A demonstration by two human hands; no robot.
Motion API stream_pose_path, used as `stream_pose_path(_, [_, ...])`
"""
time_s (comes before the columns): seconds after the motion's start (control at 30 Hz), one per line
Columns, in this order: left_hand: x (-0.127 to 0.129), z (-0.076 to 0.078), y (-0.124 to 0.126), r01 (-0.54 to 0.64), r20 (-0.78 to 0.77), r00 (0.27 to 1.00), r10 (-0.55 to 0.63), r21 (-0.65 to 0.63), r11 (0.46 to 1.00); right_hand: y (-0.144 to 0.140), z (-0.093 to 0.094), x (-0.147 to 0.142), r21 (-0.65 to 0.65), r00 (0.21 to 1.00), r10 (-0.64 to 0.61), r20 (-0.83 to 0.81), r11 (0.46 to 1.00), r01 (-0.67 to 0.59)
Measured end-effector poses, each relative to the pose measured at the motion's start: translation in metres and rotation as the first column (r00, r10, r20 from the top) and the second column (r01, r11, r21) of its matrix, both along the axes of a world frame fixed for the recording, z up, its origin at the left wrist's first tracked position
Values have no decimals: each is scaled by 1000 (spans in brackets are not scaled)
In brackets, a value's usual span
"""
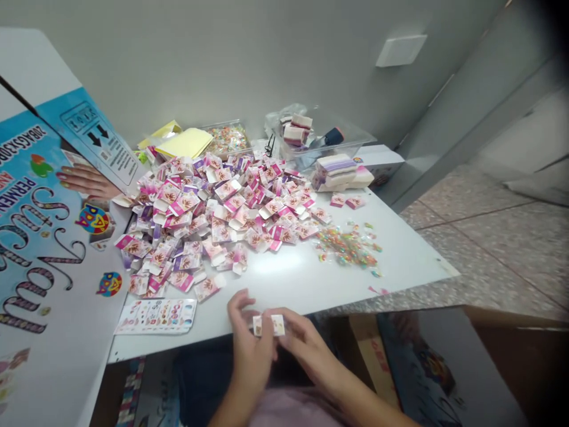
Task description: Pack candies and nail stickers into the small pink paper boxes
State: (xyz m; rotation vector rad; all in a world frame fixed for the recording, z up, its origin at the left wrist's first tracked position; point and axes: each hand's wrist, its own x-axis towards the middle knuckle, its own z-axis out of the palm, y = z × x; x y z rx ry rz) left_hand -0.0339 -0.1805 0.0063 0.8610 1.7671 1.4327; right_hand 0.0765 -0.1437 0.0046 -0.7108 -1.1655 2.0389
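Observation:
At the front edge of the table, my left hand (249,339) and my right hand (306,339) are both closed around one small white printed box (278,325). A thumb lies across its face, and the fingers behind it are partly hidden. Beyond my hands spreads a large heap of small pink, purple and white boxes (231,213), many with end flaps open. To the right of the heap lies a scatter of small wrapped candies (349,246) in bright colours. Left of my hands rests a stack of printed sticker sheets (157,315).
A tall printed carton (66,237) stands along the left side. At the back are yellow sheets (186,142), a tray of candies (229,137) and a clear plastic bin (351,139). Bundled flat cards (338,171) lie at the right. Cartons (444,367) sit below the table edge.

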Motion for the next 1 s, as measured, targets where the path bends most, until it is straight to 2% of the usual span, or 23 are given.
stream_pose_path(0.07, [-4, -5, 2, 45, -3, 999, -45, -17, 999, 1, -5, 5, 9, 998, -18, 64, 1000, 17])
stream_pose_path(0.13, [-18, -7, 4, 112, -107, 987, -117, -54, 992, 10, -14, 16, 137, 964, -166, 206, 981, 140])
stream_pose_path(0.17, [-28, -7, 6, 112, -229, 965, -127, -76, 991, 18, -20, 25, 283, 922, -288, 260, 936, 212])
stream_pose_path(0.2, [-40, -8, 8, 19, -418, 908, -34, -39, 999, 28, -25, 35, 463, 860, -423, 285, 847, 263])
stream_pose_path(0.23, [-53, -9, 10, -46, -619, 784, 55, 31, 998, 41, -30, 46, 653, 783, -558, 275, 706, 273])
stream_pose_path(0.27, [-66, -10, 13, -62, -771, 634, 57, 23, 998, 55, -33, 58, 809, 705, -662, 255, 546, 220])
stream_pose_path(0.3, [-78, -12, 16, -90, -869, 494, 21, -27, 996, 70, -37, 68, 894, 614, -742, 269, 430, 129])
stream_pose_path(0.33, [-89, -15, 19, -98, -923, 383, -44, -88, 991, 84, -39, 78, 933, 500, -813, 298, 359, 28])
stream_pose_path(0.37, [-97, -17, 21, -96, -946, 306, -111, -147, 985, 97, -40, 84, 933, 389, -850, 356, 346, -100])
stream_pose_path(0.43, [-107, -22, 27, -64, -946, 247, -211, -233, 970, 117, -43, 89, 873, 186, -874, 450, 386, -297])
stream_pose_path(0.5, [-110, -24, 31, -9, -937, 257, -236, -246, 969, 129, -44, 86, 818, 81, -867, 492, 428, -384])
stream_pose_path(0.6, [-103, -18, 34, -23, -933, 340, -115, -131, 991, 135, -46, 77, 817, 52, -873, 485, 432, -382])
stream_pose_path(0.67, [-92, -10, 33, -71, -887, 461, 20, -14, 997, 134, -46, 75, 826, 30, -880, 474, 432, -361])
stream_pose_path(0.73, [-77, -3, 28, -100, -774, 622, 118, 71, 992, 133, -47, 75, 833, 13, -884, 466, 434, -343])
stream_pose_path(0.8, [-60, 0, 22, -137, -605, 780, 163, 89, 987, 132, -47, 77, 836, 32, -881, 471, 435, -333])
stream_pose_path(0.87, [-42, -1, 15, -188, -404, 896, 186, 36, 982, 132, -48, 78, 840, 79, -874, 480, 432, -328])
stream_pose_path(0.93, [-26, -4, 9, -205, -228, 955, 189, -47, 978, 133, -48, 78, 849, 124, -870, 478, 421, -320])
stream_pose_path(1.0, [-14, -7, 4, -166, -106, 982, 154, -114, 980, 133, -47, 78, 864, 156, -874, 460, 401, -304])
